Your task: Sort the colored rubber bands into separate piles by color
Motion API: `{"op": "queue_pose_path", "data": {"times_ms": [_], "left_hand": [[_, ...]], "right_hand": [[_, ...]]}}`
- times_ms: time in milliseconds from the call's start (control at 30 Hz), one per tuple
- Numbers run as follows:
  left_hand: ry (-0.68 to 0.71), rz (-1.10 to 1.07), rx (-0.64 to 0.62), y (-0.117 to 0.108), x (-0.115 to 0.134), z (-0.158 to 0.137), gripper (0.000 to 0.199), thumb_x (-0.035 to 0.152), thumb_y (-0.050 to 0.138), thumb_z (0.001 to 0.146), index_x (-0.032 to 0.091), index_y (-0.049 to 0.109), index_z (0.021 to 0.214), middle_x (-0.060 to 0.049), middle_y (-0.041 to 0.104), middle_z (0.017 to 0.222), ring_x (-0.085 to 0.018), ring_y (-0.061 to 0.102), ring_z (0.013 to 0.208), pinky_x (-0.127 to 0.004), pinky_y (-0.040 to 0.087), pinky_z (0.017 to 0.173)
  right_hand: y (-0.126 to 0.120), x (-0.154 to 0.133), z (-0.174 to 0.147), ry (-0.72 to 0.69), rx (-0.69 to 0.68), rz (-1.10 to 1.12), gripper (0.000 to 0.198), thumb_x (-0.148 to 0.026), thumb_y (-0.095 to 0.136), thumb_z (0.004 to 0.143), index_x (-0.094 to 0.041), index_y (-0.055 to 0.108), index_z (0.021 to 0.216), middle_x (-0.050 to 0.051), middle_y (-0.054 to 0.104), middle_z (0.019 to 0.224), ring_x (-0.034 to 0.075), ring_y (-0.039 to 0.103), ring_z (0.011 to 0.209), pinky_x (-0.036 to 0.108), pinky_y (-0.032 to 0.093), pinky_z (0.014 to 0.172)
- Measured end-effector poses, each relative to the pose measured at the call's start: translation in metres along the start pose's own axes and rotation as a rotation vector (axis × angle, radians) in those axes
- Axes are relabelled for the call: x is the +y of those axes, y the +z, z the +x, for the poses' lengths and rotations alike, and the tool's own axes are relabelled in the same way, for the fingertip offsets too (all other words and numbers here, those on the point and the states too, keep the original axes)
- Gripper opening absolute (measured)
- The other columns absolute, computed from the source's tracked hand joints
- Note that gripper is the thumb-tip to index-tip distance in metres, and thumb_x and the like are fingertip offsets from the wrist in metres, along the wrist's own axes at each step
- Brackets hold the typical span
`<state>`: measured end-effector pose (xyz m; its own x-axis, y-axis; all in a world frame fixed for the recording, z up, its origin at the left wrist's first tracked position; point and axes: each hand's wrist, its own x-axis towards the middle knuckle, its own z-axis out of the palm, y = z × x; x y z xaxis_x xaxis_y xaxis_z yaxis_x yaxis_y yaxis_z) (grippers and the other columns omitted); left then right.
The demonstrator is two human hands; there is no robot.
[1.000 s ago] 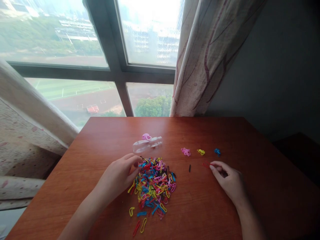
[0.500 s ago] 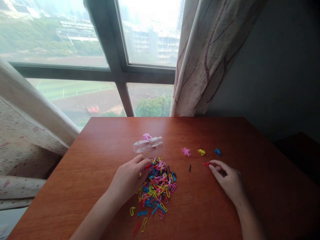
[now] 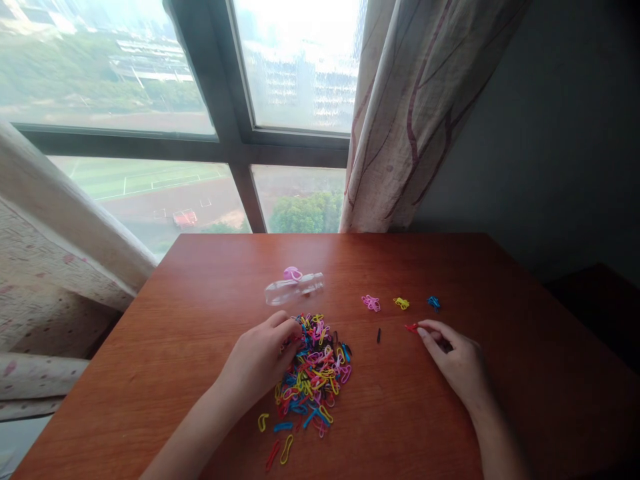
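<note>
A mixed heap of coloured rubber bands (image 3: pixel 315 377) lies in the middle of the table. At its upper left edge is my left hand (image 3: pixel 265 347), fingers bent together in a pinch; what they hold, if anything, is hidden. My right hand (image 3: pixel 453 357) pinches a red rubber band (image 3: pixel 411 327) between thumb and forefinger, at table level. A single black rubber band (image 3: pixel 379 335) lies left of it. Beyond are small separate piles: pink rubber bands (image 3: pixel 371 303), yellow rubber bands (image 3: pixel 401 304) and blue rubber bands (image 3: pixel 433 303).
A clear plastic container (image 3: pixel 294 289) with a pink lid part (image 3: pixel 293 273) lies on its side behind the heap. Several loose bands, such as a yellow one (image 3: pixel 287 449), lie in front. The wooden table (image 3: pixel 210 267) meets a window and curtains (image 3: pixel 395 133).
The red band seen at my left fingertips no longer shows, and those fingers have curled slightly. My right hand keeps its pinch on the red band in nearly the same place.
</note>
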<state>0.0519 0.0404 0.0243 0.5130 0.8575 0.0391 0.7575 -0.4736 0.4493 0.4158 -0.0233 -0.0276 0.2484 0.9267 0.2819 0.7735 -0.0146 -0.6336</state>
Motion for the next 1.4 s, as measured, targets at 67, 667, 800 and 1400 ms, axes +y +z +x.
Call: {"op": "queue_pose_path", "data": {"times_ms": [67,667,800,1400], "left_hand": [[0.005,-0.053,0.011,-0.003,0.000,0.000,0.010,0.022,0.051,0.091,0.022,0.061,0.086,-0.002,0.063,0.091,-0.016,0.061,0.073,-0.024,0.044,0.065],[-0.049,-0.253,0.023,-0.013,-0.001,-0.005,0.008,0.022,0.056,0.088,0.021,0.063,0.088,0.002,0.067,0.074,-0.012,0.055,0.060,-0.021,0.039,0.058],[-0.046,-0.363,0.091,-0.013,0.007,-0.004,0.008,0.020,0.057,0.088,0.019,0.065,0.088,0.001,0.066,0.075,-0.012,0.053,0.061,-0.021,0.039,0.058],[0.100,-0.529,0.075,0.013,0.042,-0.005,0.010,0.012,0.061,0.086,0.020,0.068,0.088,-0.002,0.071,0.083,-0.015,0.062,0.076,-0.023,0.045,0.071]], "right_hand": [[0.000,0.000,0.000,0.004,-0.005,-0.002,0.030,-0.046,0.059,0.088,-0.021,0.075,0.090,0.002,0.067,0.065,0.017,0.064,0.057,0.022,0.051,0.052],[-0.003,-0.006,-0.001,0.034,0.034,0.008,0.031,-0.047,0.060,0.088,-0.020,0.075,0.089,0.003,0.070,0.069,0.018,0.065,0.059,0.025,0.052,0.055],[-0.002,-0.018,0.000,0.007,0.056,0.020,0.028,-0.045,0.061,0.089,-0.021,0.075,0.088,0.002,0.070,0.068,0.018,0.064,0.058,0.025,0.051,0.056],[0.045,-0.127,-0.020,-0.273,-0.374,0.373,0.011,-0.025,0.062,0.092,-0.021,0.072,0.090,0.000,0.070,0.073,0.013,0.060,0.061,0.022,0.043,0.058]]}}
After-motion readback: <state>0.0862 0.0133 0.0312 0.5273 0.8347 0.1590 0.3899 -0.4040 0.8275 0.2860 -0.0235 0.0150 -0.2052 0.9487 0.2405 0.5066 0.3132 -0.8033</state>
